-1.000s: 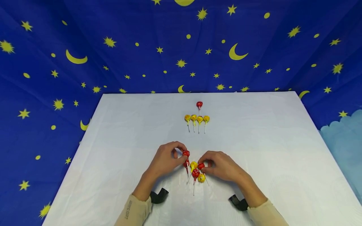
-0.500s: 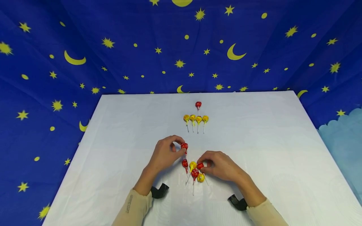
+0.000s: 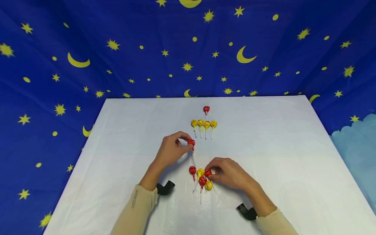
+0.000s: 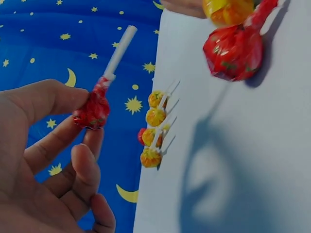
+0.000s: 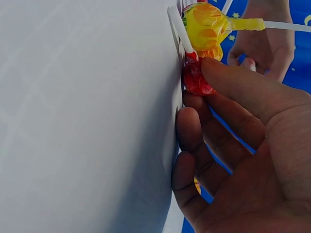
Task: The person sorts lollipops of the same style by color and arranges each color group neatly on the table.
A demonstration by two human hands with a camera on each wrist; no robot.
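Note:
My left hand [image 3: 172,148] pinches a red-wrapped lollipop [image 4: 92,110] by its head, between thumb and fingers, its white stick trailing toward me in the head view. Near the pile, my right hand [image 3: 230,173] grips another red lollipop [image 5: 197,80] at its head, close to the table surface. Beside that hand lie a yellow lollipop [image 3: 200,173], a red lollipop [image 3: 202,181] in front and a second yellow one [image 3: 208,185]. One more red lollipop [image 3: 192,170] sits at the pile's left side.
Farther back, several yellow lollipops [image 3: 200,123] lie in a row, sticks toward me, with a red lollipop [image 3: 206,109] behind them. The white table [image 3: 132,130] meets a blue star-patterned cloth [image 3: 147,65] at its far edge. Black wrist pieces [image 3: 165,188] hang by both sleeves.
My left hand has carried its red lollipop away from the pile, toward the yellow row. The right hand keeps its place, still holding its red lollipop.

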